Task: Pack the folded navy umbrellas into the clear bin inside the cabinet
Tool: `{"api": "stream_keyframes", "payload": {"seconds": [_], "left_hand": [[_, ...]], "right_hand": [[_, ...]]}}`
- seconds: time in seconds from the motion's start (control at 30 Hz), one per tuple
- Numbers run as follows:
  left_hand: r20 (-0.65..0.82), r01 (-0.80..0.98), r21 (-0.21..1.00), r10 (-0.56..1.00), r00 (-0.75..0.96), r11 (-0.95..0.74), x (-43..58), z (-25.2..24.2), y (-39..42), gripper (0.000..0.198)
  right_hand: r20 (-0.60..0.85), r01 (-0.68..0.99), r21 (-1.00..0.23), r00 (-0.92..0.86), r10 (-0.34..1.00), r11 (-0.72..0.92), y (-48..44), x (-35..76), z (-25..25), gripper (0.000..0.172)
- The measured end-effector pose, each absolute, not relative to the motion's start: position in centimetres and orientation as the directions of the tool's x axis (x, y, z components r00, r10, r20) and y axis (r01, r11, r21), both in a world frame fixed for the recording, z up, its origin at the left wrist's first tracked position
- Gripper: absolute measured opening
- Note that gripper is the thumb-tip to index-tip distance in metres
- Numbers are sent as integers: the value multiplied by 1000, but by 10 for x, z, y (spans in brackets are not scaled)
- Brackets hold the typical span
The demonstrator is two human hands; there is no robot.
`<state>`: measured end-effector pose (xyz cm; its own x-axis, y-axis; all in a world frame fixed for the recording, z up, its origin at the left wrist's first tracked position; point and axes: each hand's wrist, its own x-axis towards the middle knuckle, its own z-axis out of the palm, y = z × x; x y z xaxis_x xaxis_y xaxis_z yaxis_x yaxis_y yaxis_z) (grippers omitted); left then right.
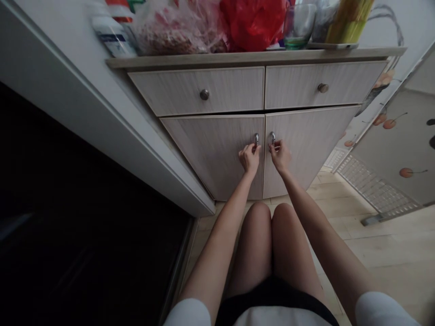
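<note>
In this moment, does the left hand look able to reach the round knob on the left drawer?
Probably yes. The left hand is at the left door's handle, and the knob sits above it, to one side. Only the door front and drawer front lie between, so nothing seems in the way.

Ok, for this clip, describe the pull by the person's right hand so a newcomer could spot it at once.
Find the pale wood-grain cabinet with two drawers above two doors. On the lower right door, right beside the centre gap, sits a small chrome loop pull. It sits at the person's right hand, and is a loop, unlike the round knob on the drawer above.
</note>
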<state>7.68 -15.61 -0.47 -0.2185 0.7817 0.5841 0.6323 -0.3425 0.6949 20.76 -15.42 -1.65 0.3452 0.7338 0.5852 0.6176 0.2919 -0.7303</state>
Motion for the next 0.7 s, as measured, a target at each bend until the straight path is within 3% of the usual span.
{"api": "stream_keyframes", "payload": {"seconds": [0.7], "left_hand": [[571,642,694,792,-217,-324,80,-3,-121,12]], "right_hand": [[520,586,-771,352,778,251,-120,201,-14,25]]}}
